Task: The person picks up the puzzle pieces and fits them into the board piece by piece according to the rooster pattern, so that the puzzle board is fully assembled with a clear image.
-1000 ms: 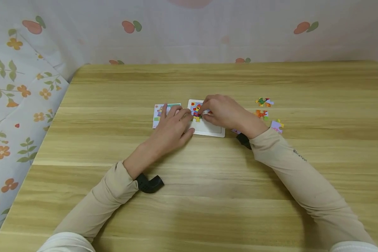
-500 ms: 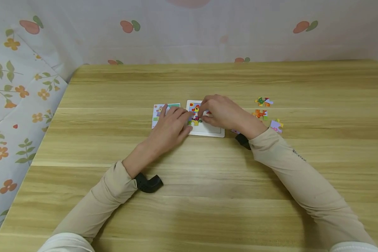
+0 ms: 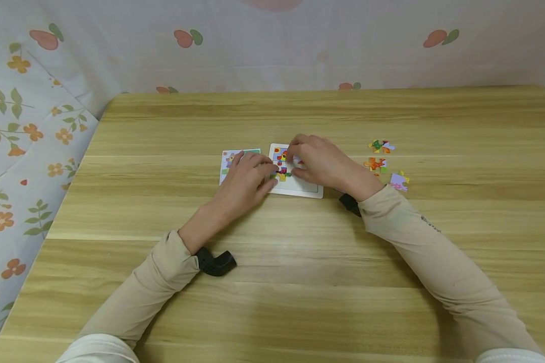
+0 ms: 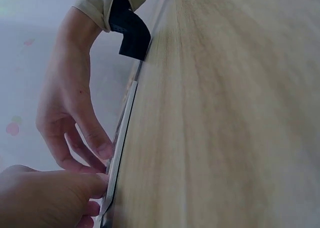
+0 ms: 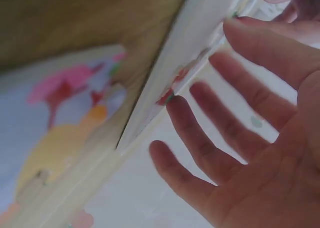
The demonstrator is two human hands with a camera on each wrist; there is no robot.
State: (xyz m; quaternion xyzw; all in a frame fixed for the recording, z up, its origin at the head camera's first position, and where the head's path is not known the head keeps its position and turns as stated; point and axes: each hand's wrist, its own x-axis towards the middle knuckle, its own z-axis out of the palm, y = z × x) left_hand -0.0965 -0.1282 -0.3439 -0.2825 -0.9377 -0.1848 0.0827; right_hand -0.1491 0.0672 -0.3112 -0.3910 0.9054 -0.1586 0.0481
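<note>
A white puzzle tray lies mid-table, with joined pieces of a colourful picture in its left part. My left hand rests across the tray's left edge, its fingertips on or just over the pieces. It partly covers a small picture card beside the tray. Over the tray's upper right portion is my right hand. In the right wrist view its fingers are spread and relaxed, the tips at the puzzle's surface. Nothing shows pinched between them. Part of the puzzle is hidden under this hand.
To the right of the tray lie several loose puzzle pieces: a green-and-red one, an orange one and a lilac one. Black curved mounts stick out from both sleeves. A patterned cloth hangs behind the table.
My right hand's fingers have loosened and lifted slightly away from the pieces, and more of the picture shows. The left hand has barely shifted; its fingers lie a little differently.
</note>
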